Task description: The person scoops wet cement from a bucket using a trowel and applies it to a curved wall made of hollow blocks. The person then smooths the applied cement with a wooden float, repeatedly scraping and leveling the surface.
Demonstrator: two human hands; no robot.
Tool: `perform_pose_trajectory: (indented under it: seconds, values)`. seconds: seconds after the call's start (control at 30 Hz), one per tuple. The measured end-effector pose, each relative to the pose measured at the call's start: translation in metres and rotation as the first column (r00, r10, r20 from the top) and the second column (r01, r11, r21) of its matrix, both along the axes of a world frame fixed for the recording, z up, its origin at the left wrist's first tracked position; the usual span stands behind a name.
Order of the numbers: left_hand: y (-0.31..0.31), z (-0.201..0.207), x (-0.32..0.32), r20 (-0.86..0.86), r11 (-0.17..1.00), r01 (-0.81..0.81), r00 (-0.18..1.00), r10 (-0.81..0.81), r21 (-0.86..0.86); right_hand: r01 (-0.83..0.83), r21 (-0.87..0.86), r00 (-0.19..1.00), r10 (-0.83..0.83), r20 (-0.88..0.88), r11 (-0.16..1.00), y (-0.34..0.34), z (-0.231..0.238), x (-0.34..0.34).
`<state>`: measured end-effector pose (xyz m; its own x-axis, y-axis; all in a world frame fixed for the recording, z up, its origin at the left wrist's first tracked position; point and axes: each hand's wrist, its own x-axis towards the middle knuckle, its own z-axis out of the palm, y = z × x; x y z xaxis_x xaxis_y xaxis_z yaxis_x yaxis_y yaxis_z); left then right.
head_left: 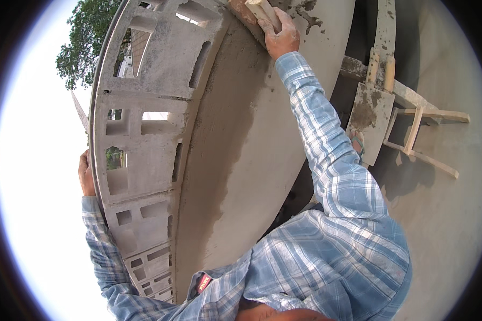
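Note:
My right hand (pixel 281 35) is closed around the pale wooden handle of a plastering float (pixel 262 12) at the top of the view. The float lies against a plastered wall face (pixel 225 134), where a dark, wet band of mortar runs beside a lighter part. At the left, my left hand (pixel 85 174) grips the outer edge of a grey openwork concrete block wall (pixel 150 144); its fingers are partly hidden behind that edge. Rectangular openings pierce the blocks.
A mortar-stained board (pixel 365 115) and a plank (pixel 385 32) lie on the right, by a foot in a sandal (pixel 357 143). Beyond them a wooden frame (pixel 415 128) stands on the grey ground. A leafy tree (pixel 88 45) rises behind the blocks.

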<state>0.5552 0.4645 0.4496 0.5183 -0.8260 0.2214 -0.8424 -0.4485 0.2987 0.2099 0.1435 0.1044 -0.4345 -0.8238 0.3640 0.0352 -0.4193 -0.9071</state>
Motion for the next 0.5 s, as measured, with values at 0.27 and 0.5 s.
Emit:
perform_pose_trajectory:
  seconds: [0.27, 0.5]
  values:
    - [0.029, 0.006, 0.027, -0.033, 0.991, 0.038, 0.999, -0.034, 0.127, -0.079, -0.072, 0.996, 0.076, -0.042, 0.994, 0.127, -0.036, 0.063]
    - [0.007, 0.008, 0.021, -0.124, 0.991, 0.099, 0.988, -0.087, 0.095, 0.016, -0.022, 1.000, -0.015, 0.016, 1.000, -0.017, -0.036, 0.004]
